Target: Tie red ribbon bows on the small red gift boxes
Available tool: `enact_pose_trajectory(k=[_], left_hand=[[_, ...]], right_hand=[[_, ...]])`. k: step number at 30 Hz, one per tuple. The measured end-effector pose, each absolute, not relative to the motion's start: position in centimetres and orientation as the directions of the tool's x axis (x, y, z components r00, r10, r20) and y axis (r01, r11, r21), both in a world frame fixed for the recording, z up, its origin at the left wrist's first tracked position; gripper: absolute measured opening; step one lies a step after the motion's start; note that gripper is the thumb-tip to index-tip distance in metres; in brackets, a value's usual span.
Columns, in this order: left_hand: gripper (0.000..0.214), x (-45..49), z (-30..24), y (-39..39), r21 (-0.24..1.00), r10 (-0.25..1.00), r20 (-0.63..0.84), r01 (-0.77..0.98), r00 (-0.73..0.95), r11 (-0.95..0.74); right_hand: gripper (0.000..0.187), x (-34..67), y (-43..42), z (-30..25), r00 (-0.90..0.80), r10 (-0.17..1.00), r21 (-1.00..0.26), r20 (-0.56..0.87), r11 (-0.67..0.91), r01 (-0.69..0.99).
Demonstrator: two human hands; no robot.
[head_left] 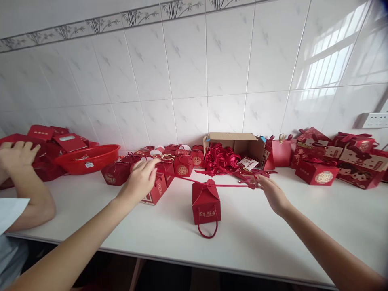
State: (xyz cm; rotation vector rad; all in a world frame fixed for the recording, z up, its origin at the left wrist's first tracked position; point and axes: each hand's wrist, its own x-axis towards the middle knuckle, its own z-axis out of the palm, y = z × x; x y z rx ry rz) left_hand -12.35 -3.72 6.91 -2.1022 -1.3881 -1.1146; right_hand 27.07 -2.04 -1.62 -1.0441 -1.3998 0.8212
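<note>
From the head view, a thin red ribbon (pixel 212 184) stretches taut and nearly level between the two hands, just above a small red paper gift box (pixel 206 203). The box is cube-like, its top folded into petal flaps, gold characters printed on the front, and a cord loop handle drooping from its base onto the smooth white bench (pixel 257 238). The left hand (pixel 142 179) is curled, fingertips pressed together pinching the ribbon's left end, over a row of similar matte red boxes (pixel 169 161). The right hand (pixel 270 190) is loosely spread, palm turned up, its fingertips pinching the ribbon's right end (the grip itself is small and hard to read). Behind, an open brown cardboard carton (pixel 239 143) spills a glossy tangle of red ribbons (pixel 220 157). A round red plastic basin (pixel 87 158) sits at the left, near another person's hand (pixel 18 155) resting on flat red cartons. Glossy white tiles (pixel 188 72) back the bench.
</note>
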Motion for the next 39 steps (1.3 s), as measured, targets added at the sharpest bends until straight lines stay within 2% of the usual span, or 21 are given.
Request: enact_pose_trajectory(k=[3, 5, 7, 8, 10, 12, 15, 19, 23, 27, 29, 31, 34, 39], left_hand=[[0.023, -15.6, 3.1, -4.8, 0.143, 0.740, 0.647, 0.923, 0.186, -0.357], [0.022, -15.9, 1.3, -5.4, 0.166, 0.808, 0.545, 0.915, 0.225, -0.367], [0.017, -14.7, 0.5, -5.7, 0.152, 0.809, 0.536, 0.915, 0.241, -0.374], [0.013, -13.6, 0.4, -5.8, 0.168, 0.795, 0.564, 0.912, 0.223, -0.375], [0.007, -11.1, 0.5, -5.6, 0.336, 0.777, 0.619, 0.855, 0.116, -0.396], [0.006, -8.5, 0.5, -5.3, 0.641, 0.834, 0.552, 0.639, 0.002, -0.425], [0.013, -5.0, -0.3, -4.7, 0.769, 0.886, 0.464, 0.498, -0.003, -0.402], [0.021, -2.7, -1.6, -4.2, 0.871, 0.936, 0.352, 0.362, 0.009, -0.331], [0.024, -2.5, -1.2, -4.6, 0.943, 0.983, 0.177, 0.275, 0.054, -0.185], [0.032, -2.9, 0.1, -5.2, 0.963, 0.989, -0.033, 0.270, 0.144, -0.007], [0.039, -3.0, 0.6, -5.3, 0.959, 0.982, -0.101, 0.280, 0.161, 0.052], [0.043, -3.0, 1.0, -5.4, 0.955, 0.978, -0.135, 0.285, 0.158, 0.086], [0.043, -2.9, 1.4, -5.6, 0.953, 0.973, -0.146, 0.289, 0.181, 0.089], [0.040, -2.7, 1.7, -6.2, 0.959, 0.961, -0.100, 0.284, 0.258, 0.024]], right_hand=[[0.029, 29.4, -3.5, -4.5, 0.026, 0.974, -0.948, 0.225, 0.213, 0.235], [0.029, 29.6, -3.7, -5.2, -0.027, 0.991, -0.946, 0.132, 0.134, 0.296], [0.034, 28.9, -3.3, -4.9, -0.013, 0.993, -0.931, 0.118, 0.115, 0.347], [0.039, 28.3, -2.9, -4.5, 0.023, 0.986, -0.916, 0.166, 0.146, 0.375], [0.048, 26.9, -2.0, -3.5, 0.067, 0.943, -0.853, 0.327, 0.264, 0.451], [0.049, 25.1, -1.2, -2.5, -0.013, 0.890, -0.759, 0.456, 0.397, 0.516], [0.046, 22.2, -0.6, -1.7, -0.216, 0.865, -0.700, 0.453, 0.495, 0.515], [0.048, 19.0, -0.8, -2.0, -0.321, 0.867, -0.724, 0.382, 0.497, 0.479], [0.048, 18.0, -2.2, -2.6, -0.311, 0.897, -0.763, 0.315, 0.434, 0.480], [0.040, 18.8, -3.6, -1.4, -0.209, 0.965, -0.804, 0.155, 0.247, 0.541], [0.047, 19.5, -3.8, -0.4, -0.294, 0.956, -0.813, -0.007, 0.166, 0.559], [0.052, 20.2, -3.7, 0.4, -0.449, 0.883, -0.851, -0.133, 0.130, 0.509], [0.050, 21.1, -3.5, 0.8, -0.600, 0.790, -0.925, -0.125, 0.126, 0.359], [0.040, 21.8, -3.5, 0.3, -0.701, 0.708, -0.967, -0.086, 0.109, 0.229]])
